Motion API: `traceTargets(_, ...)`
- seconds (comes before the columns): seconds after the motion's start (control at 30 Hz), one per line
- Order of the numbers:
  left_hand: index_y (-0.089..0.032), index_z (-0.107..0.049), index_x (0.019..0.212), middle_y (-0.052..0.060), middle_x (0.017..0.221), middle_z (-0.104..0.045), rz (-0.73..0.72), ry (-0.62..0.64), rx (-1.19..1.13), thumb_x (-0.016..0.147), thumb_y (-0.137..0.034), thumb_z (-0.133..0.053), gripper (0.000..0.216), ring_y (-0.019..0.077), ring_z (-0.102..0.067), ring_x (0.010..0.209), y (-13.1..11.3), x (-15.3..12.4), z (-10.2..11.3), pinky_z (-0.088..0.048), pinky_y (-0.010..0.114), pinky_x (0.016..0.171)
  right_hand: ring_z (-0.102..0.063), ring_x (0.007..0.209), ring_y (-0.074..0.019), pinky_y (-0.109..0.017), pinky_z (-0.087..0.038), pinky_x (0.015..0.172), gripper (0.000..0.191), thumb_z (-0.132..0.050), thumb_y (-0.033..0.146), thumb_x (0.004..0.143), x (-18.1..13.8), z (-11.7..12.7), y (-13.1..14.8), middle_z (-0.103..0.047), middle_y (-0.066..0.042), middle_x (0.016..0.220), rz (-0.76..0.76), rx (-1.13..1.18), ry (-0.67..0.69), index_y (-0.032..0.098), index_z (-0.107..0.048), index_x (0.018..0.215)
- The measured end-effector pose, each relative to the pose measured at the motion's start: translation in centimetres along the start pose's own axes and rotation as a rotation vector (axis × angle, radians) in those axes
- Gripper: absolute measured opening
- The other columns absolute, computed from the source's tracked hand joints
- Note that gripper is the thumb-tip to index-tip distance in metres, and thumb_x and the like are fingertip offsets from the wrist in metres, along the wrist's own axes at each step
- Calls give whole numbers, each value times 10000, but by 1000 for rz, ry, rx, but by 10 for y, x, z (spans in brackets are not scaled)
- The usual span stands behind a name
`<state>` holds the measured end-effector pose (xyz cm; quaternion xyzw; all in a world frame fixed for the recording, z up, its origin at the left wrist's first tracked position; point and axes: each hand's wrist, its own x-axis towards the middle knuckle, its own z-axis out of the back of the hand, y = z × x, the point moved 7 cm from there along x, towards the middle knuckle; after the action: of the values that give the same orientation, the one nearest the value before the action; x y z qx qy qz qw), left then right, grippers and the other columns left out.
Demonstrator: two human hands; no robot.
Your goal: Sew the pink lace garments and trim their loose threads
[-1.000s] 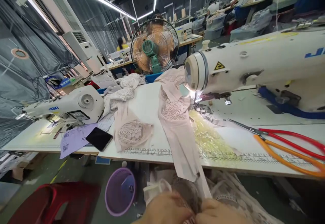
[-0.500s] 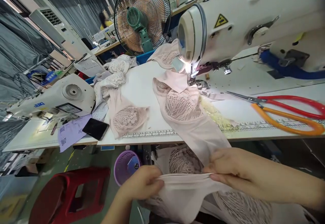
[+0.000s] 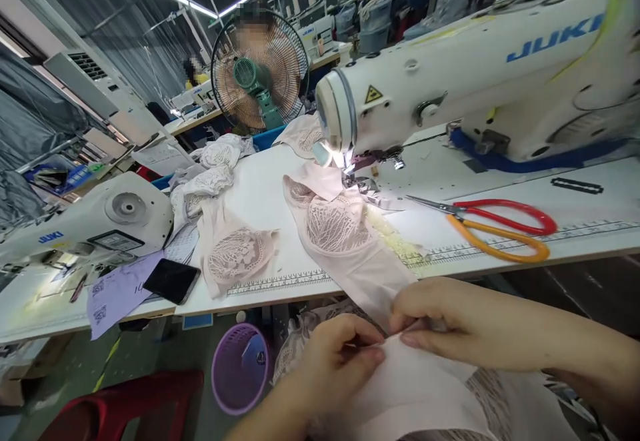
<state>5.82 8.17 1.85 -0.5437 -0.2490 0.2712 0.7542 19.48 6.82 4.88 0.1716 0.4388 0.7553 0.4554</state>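
Note:
My left hand (image 3: pixel 336 356) and my right hand (image 3: pixel 440 318) pinch the top edge of a pale pink fabric piece (image 3: pixel 415 394) in my lap, fingers closed and close together. The fabric runs up over the table edge to a pink lace garment (image 3: pixel 340 228) lying under the needle of the white sewing machine (image 3: pixel 450 88). Another lace garment piece (image 3: pixel 235 251) lies to the left on the white table (image 3: pixel 590 231).
Red and orange scissors (image 3: pixel 493 228) lie right of the needle. A phone (image 3: pixel 171 281) and papers (image 3: pixel 117 291) sit beside a second sewing machine (image 3: pixel 100 218) at left. A purple basket (image 3: pixel 241 368) and red stool (image 3: pixel 130 408) stand below. A fan (image 3: pixel 257 74) stands behind.
My hands have drawn closer together on the fabric edge and risen slightly. The view has shifted, showing more of the machine at right.

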Motion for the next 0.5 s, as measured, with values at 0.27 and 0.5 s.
traceTargets(0.27, -148, -632, 796, 75, 803, -635, -31, 70, 34, 830, -290, -659, 149, 146, -556, 732, -6, 5, -3, -429, 230, 642, -603, 737, -181, -258, -429, 648, 195, -490, 195, 824, -4, 5, 2, -667, -37, 802, 40, 0, 24, 175, -681, 860)
traceTargets(0.5, -157, -627, 787, 115, 969, -620, -90, 219, 105, 838, -280, -664, 138, 183, -592, 874, -19, -1, -13, -470, 264, 747, -617, 740, -186, -268, -442, 656, 197, -495, 168, 806, -5, 9, 4, -681, -29, 797, 67, -43, -12, 187, -690, 831)
